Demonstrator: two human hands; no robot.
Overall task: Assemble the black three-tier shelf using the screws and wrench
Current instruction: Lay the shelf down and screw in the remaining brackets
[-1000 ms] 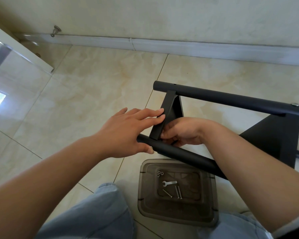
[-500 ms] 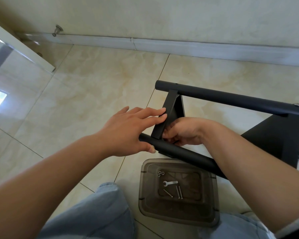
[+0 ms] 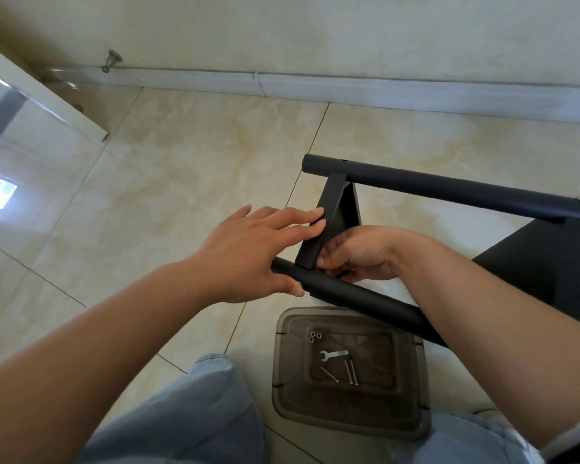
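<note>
**Inspector:** Black powder-coated metal, by appearance. The shelf frame (image 3: 449,189) lay on its side on the tiled floor (image 3: 188,169), at about three o'clock from the person's knees, its free end pointing to nine o'clock.

**Clerk:** How would it handle?

**Inspector:** Judged stiff and moderately heavy; smooth tubes, likely slippery. Best held on a tube close to a bracket joint.

**Clerk:** And the hands?

**Inspector:** The left hand (image 3: 248,256) lay spread, straight fingers (image 3: 302,226) pressing the end bracket (image 3: 325,226), thumb against the near tube (image 3: 359,299). The right hand (image 3: 359,256) was curled behind that bracket; what it pinched could not be seen.

**Clerk:** Hardware?

**Inspector:** The wrench (image 3: 334,354), screws (image 3: 350,371) and nuts (image 3: 314,337) lay on an upturned smoky plastic bin (image 3: 409,396) at six o'clock.

**Clerk:** The room?

**Inspector:** Glossy beige tile, pale skirting (image 3: 349,88) at twelve, white door edge (image 3: 47,95) at ten.
</note>
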